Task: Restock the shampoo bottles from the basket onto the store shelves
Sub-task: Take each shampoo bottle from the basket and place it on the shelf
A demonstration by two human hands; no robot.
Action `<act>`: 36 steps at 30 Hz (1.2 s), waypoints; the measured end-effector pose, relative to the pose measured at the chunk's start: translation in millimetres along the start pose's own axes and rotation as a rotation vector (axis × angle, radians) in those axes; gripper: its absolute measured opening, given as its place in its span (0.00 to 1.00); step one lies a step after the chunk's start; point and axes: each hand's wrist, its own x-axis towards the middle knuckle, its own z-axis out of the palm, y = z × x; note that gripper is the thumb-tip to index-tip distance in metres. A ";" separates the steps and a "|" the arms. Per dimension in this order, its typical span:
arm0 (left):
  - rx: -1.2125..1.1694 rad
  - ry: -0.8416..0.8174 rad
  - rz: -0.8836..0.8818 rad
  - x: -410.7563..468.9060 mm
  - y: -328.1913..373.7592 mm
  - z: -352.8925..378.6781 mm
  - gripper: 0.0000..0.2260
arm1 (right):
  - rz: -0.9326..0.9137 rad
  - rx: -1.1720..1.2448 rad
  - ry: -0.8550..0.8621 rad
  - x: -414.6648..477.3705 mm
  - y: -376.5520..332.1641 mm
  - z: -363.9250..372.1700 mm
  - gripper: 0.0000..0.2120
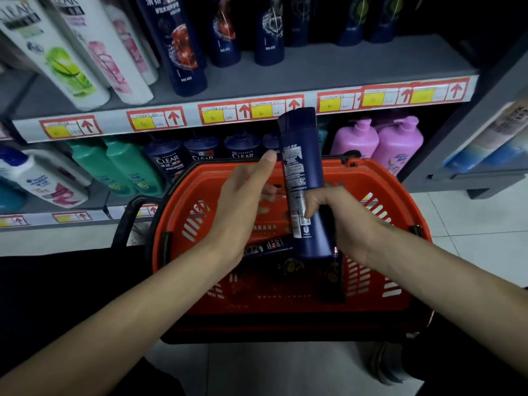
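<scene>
Store shelves (pixel 314 67) behind, right grip (pixel 343 221) curls round navy bottle (pixel 300 167).

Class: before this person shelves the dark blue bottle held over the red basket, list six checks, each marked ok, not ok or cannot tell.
1. Right hand grips the dark blue bottle: ok.
2. Left hand holds nothing, free to steady: ok.
3. Bare space on the upper shelf: ok.
4. Matching bottles stand on that shelf: ok.
5. Front label toward the person: not ok, back print shows.
6. Red basket emptied: not ok, spare bottles lie inside.
</scene>
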 end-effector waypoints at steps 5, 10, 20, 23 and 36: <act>0.073 -0.045 0.108 -9.0 2.7 3.1 0.18 | -0.050 -0.087 0.054 -3.3 -3.9 -6.2 0.28; 0.170 -0.125 0.147 -11.5 12.0 13.9 0.21 | -0.213 -0.195 0.139 -11.0 -11.6 -2.3 0.25; 0.097 0.040 0.260 0.4 42.4 24.6 0.11 | -0.625 -0.688 0.278 -33.2 -32.0 10.6 0.32; -0.008 0.006 0.213 0.9 55.5 20.7 0.14 | -0.644 -0.625 0.282 -35.1 -39.1 6.0 0.32; -0.071 -0.047 0.232 40.1 101.3 54.0 0.17 | -0.576 -0.533 0.147 -9.8 -100.5 -25.6 0.21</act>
